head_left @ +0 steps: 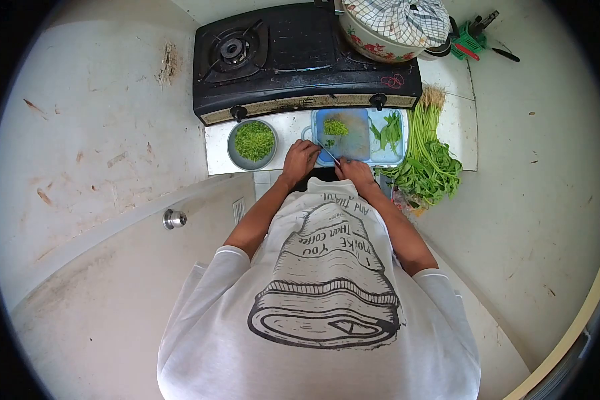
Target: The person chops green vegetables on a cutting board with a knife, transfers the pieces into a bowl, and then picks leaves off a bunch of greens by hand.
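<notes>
Knife [329,154]: gripped in the clenched right hand [355,171], blade over the blue cutting board [357,137].
Left hand [300,160]: fingers curled at the board's near-left edge, grasp unclear.
Chopped greens [335,127]: on the board beyond the fingers.
Surface: tiled counter [283,137], stove [300,60] behind the board.

1. Two hands: the left hand [301,160] and the right hand [355,171], both at the blue cutting board [353,143].
2. One knife [328,153].
3. One round bowl [253,143] of chopped greens, at nine o'clock from the board.
4. One gas stove [293,60], at twelve o'clock.
5. One flowered pot [390,30], on the stove.
6. One bundle of long greens [430,157], at three o'clock.
</notes>
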`<state>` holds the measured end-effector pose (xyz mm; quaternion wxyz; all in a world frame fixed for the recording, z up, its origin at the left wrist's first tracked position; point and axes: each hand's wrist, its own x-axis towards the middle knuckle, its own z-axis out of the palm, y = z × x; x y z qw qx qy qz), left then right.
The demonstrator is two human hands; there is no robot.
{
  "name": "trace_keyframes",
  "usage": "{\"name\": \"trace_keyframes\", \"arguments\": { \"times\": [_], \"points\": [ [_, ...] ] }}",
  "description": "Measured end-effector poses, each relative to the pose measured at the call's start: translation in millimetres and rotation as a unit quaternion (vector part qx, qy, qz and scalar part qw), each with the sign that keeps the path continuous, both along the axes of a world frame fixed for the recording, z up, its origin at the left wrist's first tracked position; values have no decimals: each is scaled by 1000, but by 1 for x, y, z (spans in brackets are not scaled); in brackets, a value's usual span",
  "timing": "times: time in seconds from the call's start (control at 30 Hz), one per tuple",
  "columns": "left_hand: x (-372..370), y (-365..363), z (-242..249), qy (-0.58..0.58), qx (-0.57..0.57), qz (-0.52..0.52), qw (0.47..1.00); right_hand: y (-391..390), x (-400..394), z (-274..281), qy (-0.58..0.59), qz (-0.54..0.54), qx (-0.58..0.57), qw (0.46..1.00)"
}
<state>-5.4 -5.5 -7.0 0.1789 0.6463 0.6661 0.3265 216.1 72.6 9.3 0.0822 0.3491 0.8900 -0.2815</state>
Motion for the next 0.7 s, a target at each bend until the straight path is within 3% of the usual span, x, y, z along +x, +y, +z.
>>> {"name": "trace_keyframes", "arguments": {
  "times": [0.7],
  "points": [
    [1,1,2,-3,-10,8,1000,1,-2,2,2,-3,-4,1000]
  ]
}}
